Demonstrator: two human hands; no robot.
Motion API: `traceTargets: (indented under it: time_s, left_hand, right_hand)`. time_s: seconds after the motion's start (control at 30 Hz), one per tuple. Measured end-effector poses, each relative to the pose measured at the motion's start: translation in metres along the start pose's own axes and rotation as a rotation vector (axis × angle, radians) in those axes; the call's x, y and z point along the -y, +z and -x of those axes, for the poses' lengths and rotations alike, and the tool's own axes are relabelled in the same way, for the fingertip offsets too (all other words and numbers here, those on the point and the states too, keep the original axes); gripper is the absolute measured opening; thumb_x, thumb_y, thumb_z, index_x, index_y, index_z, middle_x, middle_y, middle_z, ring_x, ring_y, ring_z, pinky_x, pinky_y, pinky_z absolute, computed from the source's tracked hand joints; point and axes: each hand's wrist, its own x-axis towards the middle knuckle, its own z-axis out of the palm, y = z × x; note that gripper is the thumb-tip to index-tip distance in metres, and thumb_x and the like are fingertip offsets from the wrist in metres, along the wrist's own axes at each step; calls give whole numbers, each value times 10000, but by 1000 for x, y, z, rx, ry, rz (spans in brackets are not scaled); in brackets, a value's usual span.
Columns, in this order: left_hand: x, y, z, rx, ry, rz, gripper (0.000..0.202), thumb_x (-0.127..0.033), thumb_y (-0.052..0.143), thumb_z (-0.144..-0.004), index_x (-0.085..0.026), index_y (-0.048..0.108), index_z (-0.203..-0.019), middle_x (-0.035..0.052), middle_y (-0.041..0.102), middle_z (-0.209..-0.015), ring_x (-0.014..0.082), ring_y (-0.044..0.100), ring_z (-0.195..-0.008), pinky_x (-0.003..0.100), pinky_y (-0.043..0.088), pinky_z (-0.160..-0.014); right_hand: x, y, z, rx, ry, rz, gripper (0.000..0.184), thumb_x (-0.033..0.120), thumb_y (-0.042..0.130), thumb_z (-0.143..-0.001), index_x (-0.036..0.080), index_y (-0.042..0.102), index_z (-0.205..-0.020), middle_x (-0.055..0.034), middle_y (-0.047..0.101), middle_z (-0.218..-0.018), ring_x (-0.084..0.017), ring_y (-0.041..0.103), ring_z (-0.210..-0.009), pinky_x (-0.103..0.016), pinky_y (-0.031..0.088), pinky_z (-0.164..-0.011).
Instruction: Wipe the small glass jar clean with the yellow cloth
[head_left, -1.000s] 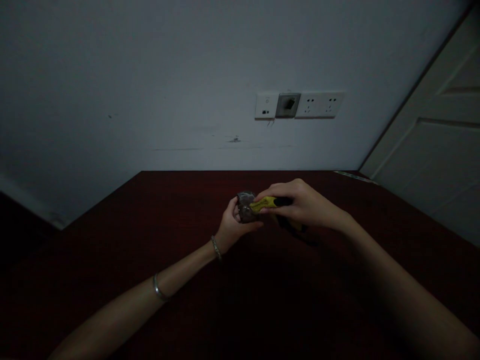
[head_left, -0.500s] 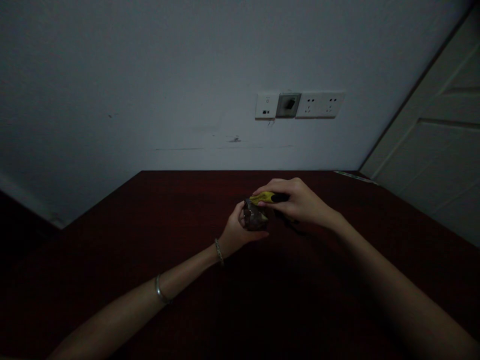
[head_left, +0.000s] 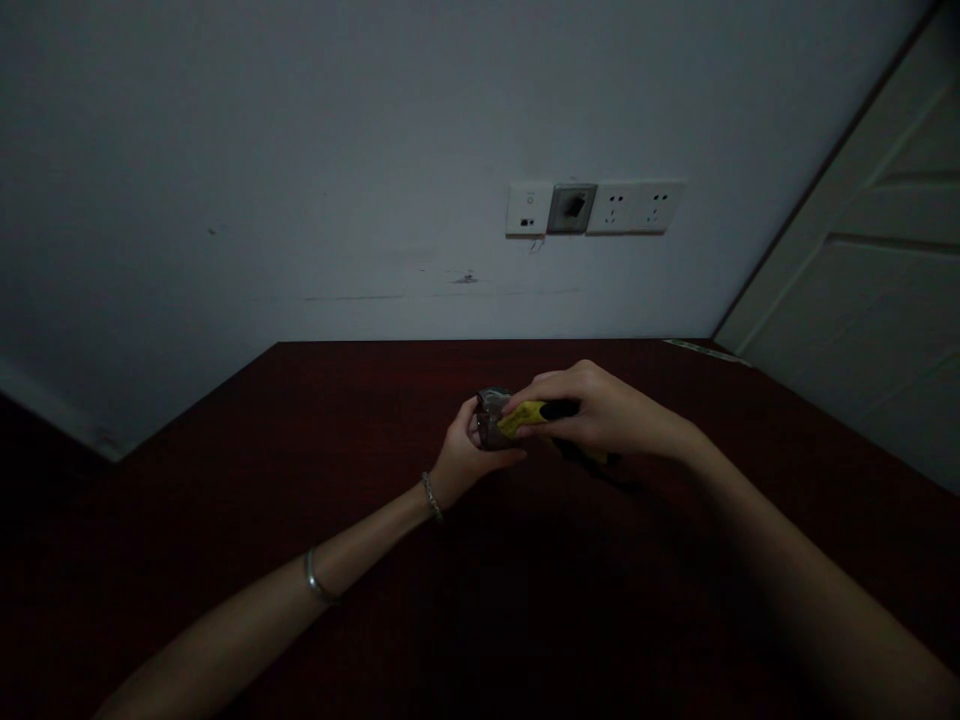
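Over the middle of the dark red table, my left hand is wrapped round a small dark, shiny glass cup, its thumb along the near side. The cup is tilted, and fingers hide part of it. Pinched in my right hand is a yellow and black cloth, pressed against the cup's right side. Some of the cloth hangs below the right palm in shadow. The dim light blurs the cup's finer details.
Behind the table rises a pale wall with sockets and a dark switch plate. A panelled white door stands at the right. A thin patterned strip lies at the table's far right corner.
My right hand has brought the cloth from the cup's upper edge down onto its side. The cup has turned in my left hand and shifted slightly left and up.
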Motion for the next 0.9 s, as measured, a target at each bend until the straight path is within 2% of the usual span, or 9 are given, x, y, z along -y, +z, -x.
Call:
traceTargets:
  time_s: [0.1,0.23,0.37,0.67,0.8,0.9]
  left_hand:
    - [-1,1,3,29,-14,-16,816,-68,863,-439,-160,446,-1134,77,635,-1054,198,646,-934,375,514,-887]
    - [-2,4,6,115,0,-29,843,-74,868,-439,-171,446,-1162,81,630,-1080,220,639,-985,403,498,-926]
    - [-4,7,7,142,-7,-42,848,-88,872,-447,-174,452,-1179,84,641,-1069,229,646,-978,415,507,-913]
    - [-3,3,-1,31,-4,-17,762,-60,868,-418,-157,492,-1075,73,646,-1051,202,651,-937,355,534,-853]
    - [-1,2,-1,34,-8,-23,770,-72,864,-448,-156,476,-1108,90,636,-1077,218,641,-972,351,526,-852]
    - [-2,2,1,57,2,-48,813,-81,868,-445,-164,456,-1142,93,629,-1096,225,634,-995,366,515,-880]
  right_hand:
    - [-3,-4,3,-82,36,12,210,254,675,-827,192,701,-1026,-20,739,-979,-140,681,-861,-246,513,-780]
    - [-13,-3,4,-192,63,89,202,236,641,-847,195,692,-1039,-41,733,-1014,-168,678,-906,-295,509,-812]
    - [-17,0,1,-137,33,172,212,225,631,-849,191,685,-1051,-60,726,-985,-181,668,-879,-313,500,-794]
    - [7,-2,0,4,7,201,271,51,575,-804,149,699,-1024,-67,712,-919,-169,641,-808,-282,487,-722]
    - [8,-5,2,51,0,130,211,110,606,-832,189,704,-1001,-28,726,-926,-147,657,-811,-253,493,-740]
    - [4,-7,3,-4,15,121,191,191,633,-845,207,691,-1027,-24,731,-968,-150,669,-840,-256,500,-773]
